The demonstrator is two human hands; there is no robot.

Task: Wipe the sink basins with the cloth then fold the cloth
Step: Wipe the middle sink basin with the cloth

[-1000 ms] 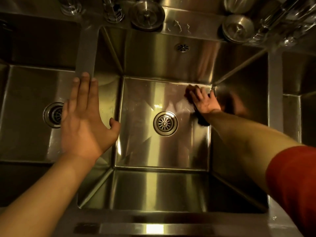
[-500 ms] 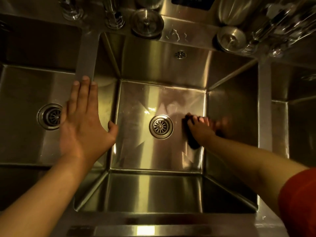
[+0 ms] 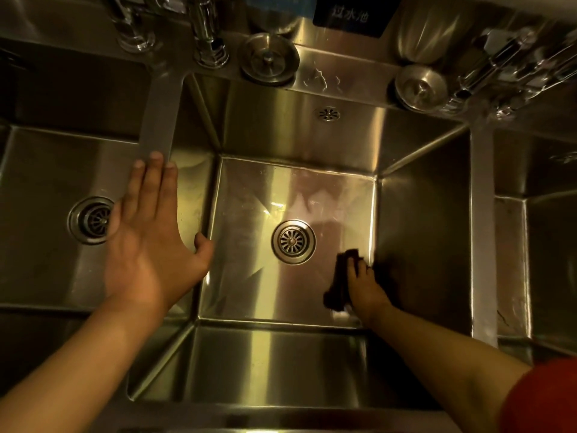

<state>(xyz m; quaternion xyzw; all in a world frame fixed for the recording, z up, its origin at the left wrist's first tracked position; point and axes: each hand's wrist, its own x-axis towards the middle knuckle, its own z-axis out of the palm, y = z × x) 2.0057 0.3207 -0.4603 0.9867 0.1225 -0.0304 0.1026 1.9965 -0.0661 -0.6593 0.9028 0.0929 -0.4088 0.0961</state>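
A deep steel middle basin (image 3: 249,276) lies below me, with a round drain (image 3: 293,241) in its floor. My right hand (image 3: 363,285) reaches down to the floor's near right corner and presses a dark cloth (image 3: 338,284) flat against the steel beside the right wall. My left hand (image 3: 150,239) rests flat, fingers spread, on the divider (image 3: 159,120) between the left basin (image 3: 40,214) and the middle one. It holds nothing. Part of the cloth is hidden under my right palm.
The left basin has its own drain (image 3: 90,220). A third basin (image 3: 543,251) opens at the right. On the back ledge stand two taps (image 3: 206,32), two steel strainer plugs (image 3: 268,59), and a metal cup (image 3: 427,32). An overflow hole (image 3: 327,114) sits in the back wall.
My right hand has dragged the cloth from the far right corner of the basin floor toward me, along the right wall. My left hand has stayed on the divider.
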